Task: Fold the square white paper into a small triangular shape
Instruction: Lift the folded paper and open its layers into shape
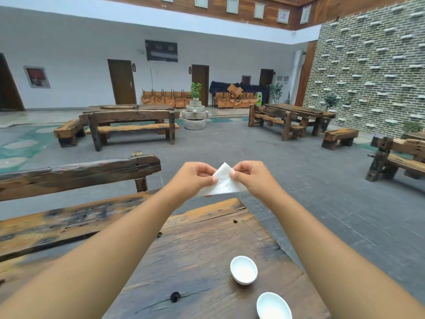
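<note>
The white paper [223, 183] is folded into a triangle with its tip pointing up. I hold it in the air above the far end of the wooden table [202, 245]. My left hand [194, 178] pinches its left side between thumb and fingers. My right hand [253, 177] pinches its right side the same way. The lower corners of the paper are partly hidden behind both hands.
Two small white cups stand on the table near me, one [243, 270] in the middle right and one [274, 306] at the bottom edge. A wooden bench [78, 173] runs along the left. More benches and tables stand across the grey stone floor.
</note>
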{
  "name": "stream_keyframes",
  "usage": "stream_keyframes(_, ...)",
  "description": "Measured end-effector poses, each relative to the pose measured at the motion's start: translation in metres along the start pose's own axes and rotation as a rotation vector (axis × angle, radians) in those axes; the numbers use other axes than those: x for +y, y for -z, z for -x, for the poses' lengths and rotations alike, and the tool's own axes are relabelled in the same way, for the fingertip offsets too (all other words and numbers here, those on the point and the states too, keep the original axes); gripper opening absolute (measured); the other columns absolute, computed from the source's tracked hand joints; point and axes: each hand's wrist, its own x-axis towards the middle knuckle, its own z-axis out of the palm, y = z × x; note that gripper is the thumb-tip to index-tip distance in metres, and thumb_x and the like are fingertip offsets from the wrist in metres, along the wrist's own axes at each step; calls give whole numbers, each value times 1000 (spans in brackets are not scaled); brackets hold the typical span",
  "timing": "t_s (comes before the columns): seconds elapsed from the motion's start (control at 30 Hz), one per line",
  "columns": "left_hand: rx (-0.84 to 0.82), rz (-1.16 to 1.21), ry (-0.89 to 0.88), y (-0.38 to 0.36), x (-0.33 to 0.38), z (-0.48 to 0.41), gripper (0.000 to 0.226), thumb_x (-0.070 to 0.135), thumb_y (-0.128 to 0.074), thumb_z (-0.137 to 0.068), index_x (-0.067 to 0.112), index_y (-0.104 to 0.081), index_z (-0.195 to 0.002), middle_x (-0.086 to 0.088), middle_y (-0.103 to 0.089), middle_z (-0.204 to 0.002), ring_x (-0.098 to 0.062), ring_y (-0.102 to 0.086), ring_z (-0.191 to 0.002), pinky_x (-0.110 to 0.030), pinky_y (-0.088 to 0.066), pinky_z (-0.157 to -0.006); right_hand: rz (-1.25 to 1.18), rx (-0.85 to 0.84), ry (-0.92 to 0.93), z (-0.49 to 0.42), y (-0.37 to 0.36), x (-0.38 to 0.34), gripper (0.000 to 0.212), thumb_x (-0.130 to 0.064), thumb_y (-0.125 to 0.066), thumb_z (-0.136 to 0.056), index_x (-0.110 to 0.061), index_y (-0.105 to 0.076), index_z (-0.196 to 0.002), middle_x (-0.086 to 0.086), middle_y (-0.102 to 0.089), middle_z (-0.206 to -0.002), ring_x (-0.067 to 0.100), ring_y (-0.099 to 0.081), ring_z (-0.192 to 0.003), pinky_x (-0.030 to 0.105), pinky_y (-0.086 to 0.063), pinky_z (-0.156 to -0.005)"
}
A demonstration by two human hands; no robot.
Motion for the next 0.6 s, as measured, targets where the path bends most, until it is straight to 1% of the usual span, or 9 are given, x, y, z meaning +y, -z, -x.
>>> stream_keyframes(0.13,-31,54,39,-8,-10,-5,11,2,-66,-91,-2,-71,-100,10,-69,-56,3,-55,-41,-9,-40,-40,23,-23,-26,-2,2,15,11,-9,-64,-92,-2,-69,-85,7,-62,-74,13,-52,-66,28,-37,-62)
stream_keyframes(0.27,-43,66,60,-13,-21,-11,10,3,-65,-92,1,-72,-100,4,-72,-65,1,-58,-46,-12,-44,-43,22,-28,-48,-6,1,30,12,-10,-64,-92,-1,-69,-86,8,-64,-76,15,-54,-69,29,-39,-65)
stream_keyframes(0.4,-58,109,99,-23,-39,-14,11,1,-63,-93,-1,-71,-100,5,-72,-60,-1,-58,-42,-11,-42,-39,16,-38,-88,-4,-4,51,11,-10,-65,-91,-4,-69,-84,3,-64,-71,11,-54,-64,26,-40,-62)
stream_keyframes(0.53,-75,127,154,-33,-62,-15,11,2,-64,-92,1,-72,-100,-6,-75,-74,-6,-67,-54,-16,-47,-44,3,-53,-131,1,-9,73,10,-9,-66,-90,-6,-69,-82,7,-66,-74,14,-56,-69,28,-41,-64)
stream_keyframes(0.6,-89,138,183,-38,-74,-16,11,3,-64,-92,3,-72,-99,-7,-76,-77,-9,-69,-59,-17,-50,-48,-9,-63,-157,3,-12,83,12,-8,-65,-90,-9,-68,-78,8,-65,-73,16,-54,-67,29,-39,-61)
